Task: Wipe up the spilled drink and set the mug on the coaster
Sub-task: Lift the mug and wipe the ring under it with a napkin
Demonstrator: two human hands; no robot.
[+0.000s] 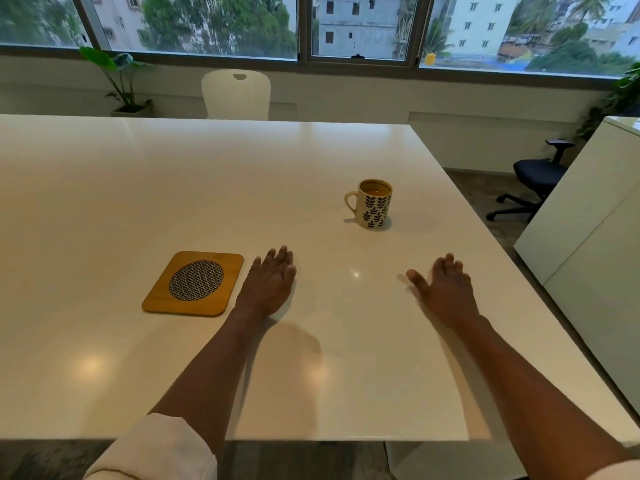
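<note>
A cream mug (pixel 373 206) with a dark leaf pattern stands upright on the white table (pixel 173 174), brown drink inside, handle to the left. A square wooden coaster (pixel 194 284) with a round woven centre lies to the left, nothing on it. My left hand (pixel 270 282) lies flat on the table just right of the coaster, fingers straight. My right hand (pixel 445 289) rests on the table below and right of the mug, fingers spread, holding nothing. I see no cloth and no clear spill on the tabletop.
A white chair (pixel 236 94) stands behind the table's far edge. A black office chair (pixel 533 181) and a white cabinet (pixel 581 237) are on the right. Potted plants (pixel 121 81) stand under the window.
</note>
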